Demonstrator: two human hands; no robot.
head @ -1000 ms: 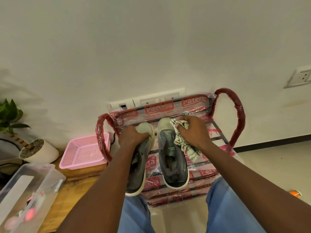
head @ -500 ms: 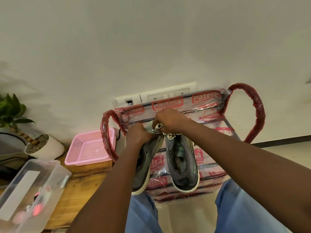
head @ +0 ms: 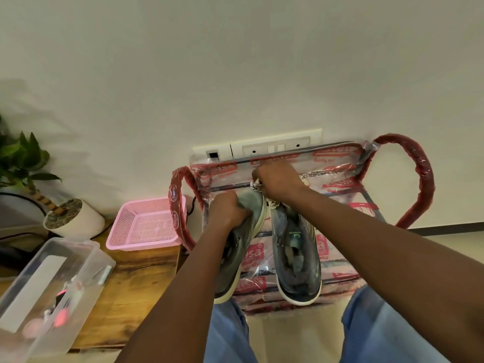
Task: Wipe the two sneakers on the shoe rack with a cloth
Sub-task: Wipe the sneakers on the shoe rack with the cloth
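Two grey sneakers lie on the top shelf of a plastic-wrapped shoe rack (head: 372,205) with red side loops. My left hand (head: 226,212) grips the left sneaker (head: 235,258) near its toe and tilts it onto its side. The right sneaker (head: 296,260) lies flat, opening up. My right hand (head: 277,180) holds a bunched white patterned cloth (head: 258,185) against the toe end of the sneakers; most of the cloth is hidden under the hand.
A pink mesh basket (head: 146,224) sits on a wooden bench (head: 136,279) left of the rack, with a clear plastic box (head: 49,292) and a potted plant (head: 70,217). A wall socket panel (head: 262,148) is right behind the rack. My knees in blue trousers are below.
My right hand with the cloth has moved from the right sneaker's tongue up and left to the toes. The left hand keeps its hold on the left sneaker.
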